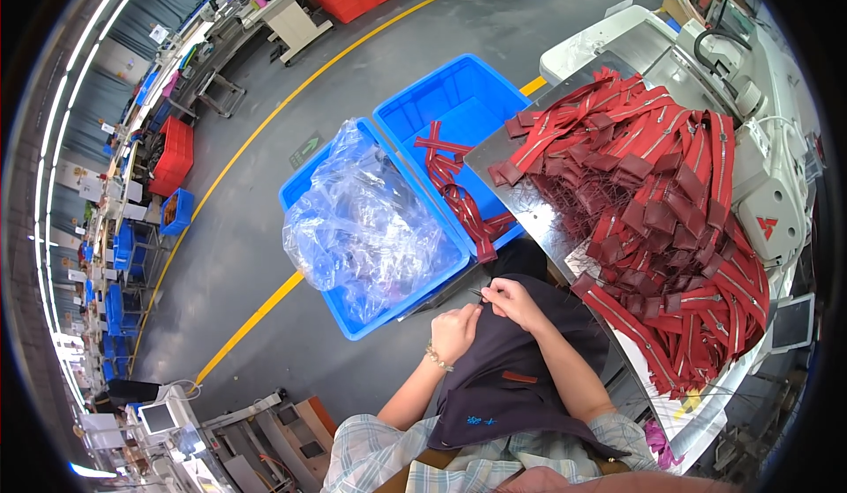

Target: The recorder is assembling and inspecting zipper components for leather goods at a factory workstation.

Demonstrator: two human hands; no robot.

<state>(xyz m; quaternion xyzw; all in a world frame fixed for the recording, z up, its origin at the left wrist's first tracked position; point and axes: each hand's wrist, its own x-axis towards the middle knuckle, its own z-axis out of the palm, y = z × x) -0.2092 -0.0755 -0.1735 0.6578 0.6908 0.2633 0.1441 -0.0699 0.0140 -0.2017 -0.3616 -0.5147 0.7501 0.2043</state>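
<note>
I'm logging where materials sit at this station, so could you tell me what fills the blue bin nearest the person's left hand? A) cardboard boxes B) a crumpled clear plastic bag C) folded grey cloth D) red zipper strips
B: the near blue bin, just beyond the left hand, holds a crumpled clear plastic bag; the red zipper strips lie in the farther bin.

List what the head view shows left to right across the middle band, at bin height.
Stacked red crates → clear crumpled plastic bag in a blue plastic bin → second blue plastic bin → heap of red zipper strips → white sewing machine.
</note>
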